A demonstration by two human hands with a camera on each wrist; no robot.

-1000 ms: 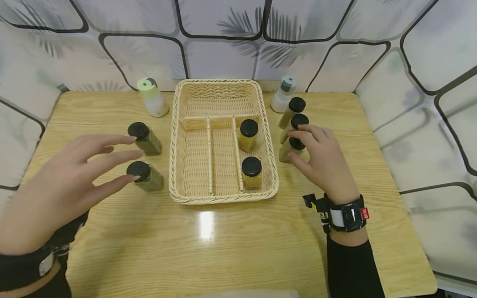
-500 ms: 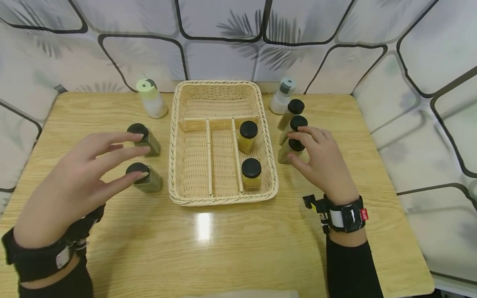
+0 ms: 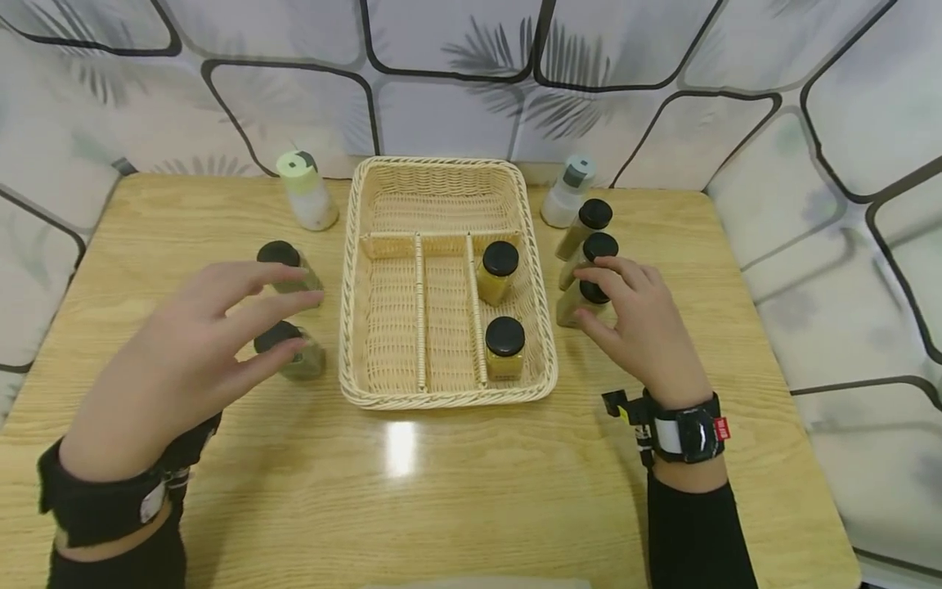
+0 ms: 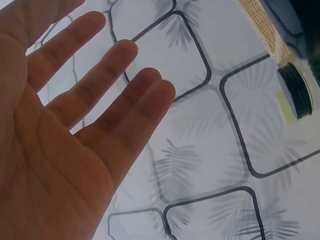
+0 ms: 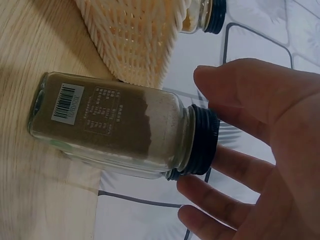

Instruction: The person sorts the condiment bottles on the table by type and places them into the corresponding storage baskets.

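My left hand (image 3: 184, 343) hovers with spread, gently bent fingers over two black-lidded spice jars on the left. Its fingers partly cover the rear jar (image 3: 277, 252) and the front jar (image 3: 307, 365). In the left wrist view, the palm (image 4: 45, 165) holds nothing. On the right, my right hand (image 3: 648, 327) reaches round the lid of the nearest jar of brown powder (image 5: 100, 117), which stands upright. The right wrist view shows the thumb apart from that lid, with fingers beside it. Behind it stand a second jar (image 3: 600, 244) and a third jar (image 3: 594, 214).
A wicker basket (image 3: 450, 401) with dividers sits mid-table. Two jars of yellow contents, a rear one (image 3: 495, 282) and a front one (image 3: 504, 360), stand in its right compartment. A green-capped bottle (image 3: 309, 200) and a blue-grey-capped bottle (image 3: 565, 196) stand at the back.
My left hand has moved rightward, further over the two left jars. The right hand stays by the nearest right jar. The head view has shifted slightly.
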